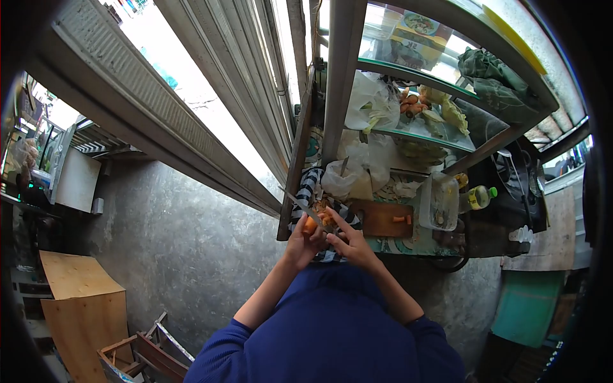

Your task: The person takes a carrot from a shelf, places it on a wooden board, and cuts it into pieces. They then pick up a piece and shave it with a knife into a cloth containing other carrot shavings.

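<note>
My left hand (pixel 300 247) is closed around a carrot (pixel 310 225), whose orange side shows above the fingers. In my right hand (pixel 352 246) is a knife (pixel 299 203), its long blade pointing up and left across the carrot. Both hands are close together over a black-and-white checked cloth (pixel 311 183). Orange and brown scraps (pixel 322 207) lie just beyond the fingers. To the right of my right hand, a brown cutting board (pixel 377 220) bears small carrot pieces (pixel 402 219). The knife's handle is mostly hidden by my fingers.
A clear plastic container (pixel 439 203) and a green-capped bottle (pixel 479 197) stand right of the board. White plastic bags (pixel 345 180) lie behind it. The glass cabinet (pixel 421 80) above holds vegetables. A metal shutter (pixel 223 83) rises at the left.
</note>
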The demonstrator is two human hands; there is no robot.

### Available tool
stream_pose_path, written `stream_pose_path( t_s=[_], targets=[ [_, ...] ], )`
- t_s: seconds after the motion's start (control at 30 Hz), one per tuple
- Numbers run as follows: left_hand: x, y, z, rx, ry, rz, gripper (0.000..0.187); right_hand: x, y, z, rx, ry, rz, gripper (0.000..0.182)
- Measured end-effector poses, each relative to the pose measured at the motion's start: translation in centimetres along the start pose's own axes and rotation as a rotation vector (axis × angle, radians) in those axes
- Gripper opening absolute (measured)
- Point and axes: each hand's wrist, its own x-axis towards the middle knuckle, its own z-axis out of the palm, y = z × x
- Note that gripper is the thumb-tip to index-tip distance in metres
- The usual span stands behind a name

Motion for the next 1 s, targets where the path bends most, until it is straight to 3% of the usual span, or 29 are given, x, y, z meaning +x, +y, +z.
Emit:
stream_pose_path(
  t_s=[0.1,0.3,0.63,1.0],
  targets=[
    [0.2,-0.5,-1.3,0.059,-0.012,0.037,0.042,0.3,0.8,0.3,-0.198,-0.001,-0.133,0.06],
    [0.6,-1.5,-0.7,0.159,0.164,0.198,0.037,-0.1,-0.6,0.7,-0.603,-0.022,-0.035,0.063],
    [0.2,-2.0,-0.7,0.211,0.121,0.226,0.035,0.0,-0.7,0.5,-0.607,-0.025,-0.078,0.059],
    [-0.6,-1.7,0.4,0.589,0.099,0.54,0.035,-0.4,-0.9,0.7,-0.596,-0.026,-0.131,0.06]
  ],
)
